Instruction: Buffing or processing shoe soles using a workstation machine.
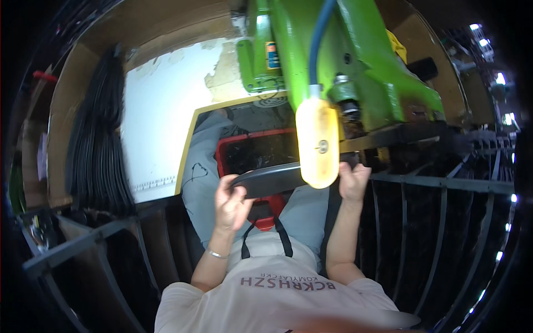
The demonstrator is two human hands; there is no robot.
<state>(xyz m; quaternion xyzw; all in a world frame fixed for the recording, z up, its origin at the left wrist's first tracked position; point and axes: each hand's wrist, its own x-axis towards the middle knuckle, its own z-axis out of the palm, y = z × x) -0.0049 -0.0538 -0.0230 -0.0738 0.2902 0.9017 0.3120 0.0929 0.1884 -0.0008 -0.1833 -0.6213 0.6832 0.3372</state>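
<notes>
A long, flat black strip (pixel 269 182) with a smooth, slightly curved upper edge spans the space between my hands, above my lap. My left hand (pixel 232 204) pinches its left end between thumb and fingers. At the other end, my right hand (pixel 353 182) grips the strip beside the machine's work arm. A glowing yellow lamp (pixel 317 141) on a blue flexible neck hangs in front and hides part of the strip's right half. Behind it stands the green machine (pixel 366 66), with a dark metal head (pixel 348 105) just above the right end.
Many similar black strips (pixel 97 144) stand stacked at the left of the white work board (pixel 155 122), inside cardboard walls (pixel 161 25). A red bin (pixel 220 152) sits between my knees. Metal racks (pixel 438 182) flank me on both sides.
</notes>
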